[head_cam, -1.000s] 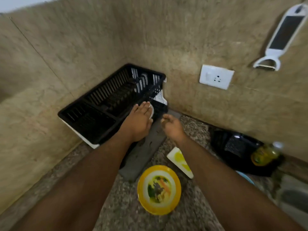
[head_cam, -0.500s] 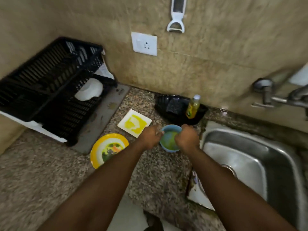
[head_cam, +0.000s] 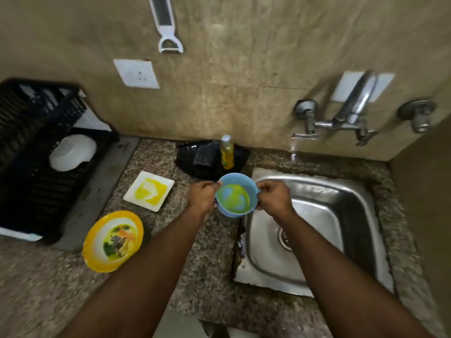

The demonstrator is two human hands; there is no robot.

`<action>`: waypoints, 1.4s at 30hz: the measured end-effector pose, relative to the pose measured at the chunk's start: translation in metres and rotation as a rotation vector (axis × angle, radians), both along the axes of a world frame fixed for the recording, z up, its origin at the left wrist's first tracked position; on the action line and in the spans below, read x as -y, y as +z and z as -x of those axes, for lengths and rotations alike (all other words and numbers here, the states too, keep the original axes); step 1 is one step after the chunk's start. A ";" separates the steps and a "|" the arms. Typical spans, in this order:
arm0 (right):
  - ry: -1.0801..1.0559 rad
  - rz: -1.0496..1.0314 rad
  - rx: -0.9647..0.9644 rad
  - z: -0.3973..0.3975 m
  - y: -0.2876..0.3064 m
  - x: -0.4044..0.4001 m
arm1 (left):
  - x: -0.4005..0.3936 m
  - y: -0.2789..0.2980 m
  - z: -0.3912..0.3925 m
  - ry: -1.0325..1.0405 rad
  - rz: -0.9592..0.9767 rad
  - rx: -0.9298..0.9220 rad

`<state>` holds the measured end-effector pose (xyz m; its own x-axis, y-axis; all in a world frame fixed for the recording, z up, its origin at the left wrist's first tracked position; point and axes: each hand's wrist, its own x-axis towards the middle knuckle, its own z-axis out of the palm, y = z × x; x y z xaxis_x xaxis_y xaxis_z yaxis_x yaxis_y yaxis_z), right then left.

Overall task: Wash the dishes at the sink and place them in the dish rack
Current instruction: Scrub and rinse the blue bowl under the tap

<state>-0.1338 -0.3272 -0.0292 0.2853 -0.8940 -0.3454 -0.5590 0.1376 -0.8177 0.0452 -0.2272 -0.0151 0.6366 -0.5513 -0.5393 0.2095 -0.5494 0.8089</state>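
Note:
A blue bowl [head_cam: 234, 194] smeared with yellow-green residue hangs between my two hands at the sink's left edge. My left hand [head_cam: 203, 196] grips its left rim and my right hand [head_cam: 273, 200] grips its right rim. The steel sink [head_cam: 324, 215] lies to the right, with the wall tap [head_cam: 351, 111] above it. On the counter to the left sit a white square plate [head_cam: 148, 191] with yellow smears and a round yellow-rimmed plate [head_cam: 112, 241]. The black dish rack [head_cam: 31, 152] at far left holds a white bowl [head_cam: 73, 152].
A black tray [head_cam: 207, 157] against the wall carries a sponge and a yellow soap bottle [head_cam: 227, 153]. A wall socket [head_cam: 136, 73] and a hanging white peeler [head_cam: 166, 25] are above. A grey drain mat [head_cam: 105, 181] lies under the rack.
My hands left the rack, where the white bowl now rests, and moved right to the blue bowl. They now hold it lifted beside the sink.

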 end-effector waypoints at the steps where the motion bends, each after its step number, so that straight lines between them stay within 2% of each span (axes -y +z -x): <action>1: -0.027 -0.022 0.034 0.012 0.010 0.007 | 0.012 0.002 0.012 -0.002 0.001 -0.026; 5: -0.079 -0.008 0.060 0.068 0.045 0.040 | 0.060 0.015 0.070 -0.095 -0.008 -0.108; 7: -0.127 -0.072 0.097 0.091 0.054 0.058 | 0.078 0.014 0.090 -0.143 -0.012 -0.052; 9: -0.271 -0.101 0.191 0.114 0.058 0.083 | 0.092 0.018 0.110 -0.118 0.007 -0.025; 10: -0.357 -0.033 0.191 0.126 0.060 0.098 | 0.097 0.023 0.120 -0.100 0.010 -0.026; 13: -0.521 0.287 -0.029 0.151 0.084 0.137 | 0.110 0.033 0.147 -0.095 0.031 0.001; 16: -0.445 0.436 -0.125 0.162 0.104 0.166 | 0.121 0.036 0.167 -0.082 0.054 0.093; 19: -0.350 0.330 -0.067 0.161 0.103 0.185 | 0.132 0.016 0.175 -0.038 0.032 0.180; 23: -0.565 -0.103 0.487 0.158 0.090 0.192 | 0.125 0.049 0.192 0.016 0.025 0.266; 24: -0.569 -0.157 0.540 0.157 0.085 0.190 | 0.124 0.055 0.194 0.013 0.023 0.308; 29: -0.381 -0.285 0.439 0.151 0.070 0.156 | 0.116 0.071 0.190 0.024 0.039 0.424; 32: -0.058 -0.318 0.281 0.144 0.068 0.127 | 0.110 0.077 0.187 0.018 0.024 0.524; 34: 0.056 -0.315 0.227 0.138 0.064 0.113 | 0.107 0.081 0.186 0.025 0.017 0.574; 39: -0.105 -0.257 0.257 0.123 0.056 0.095 | 0.108 0.082 0.183 0.046 -0.012 0.656; 42: -0.024 -0.225 0.228 0.122 0.060 0.093 | 0.111 0.082 0.180 0.109 -0.020 0.686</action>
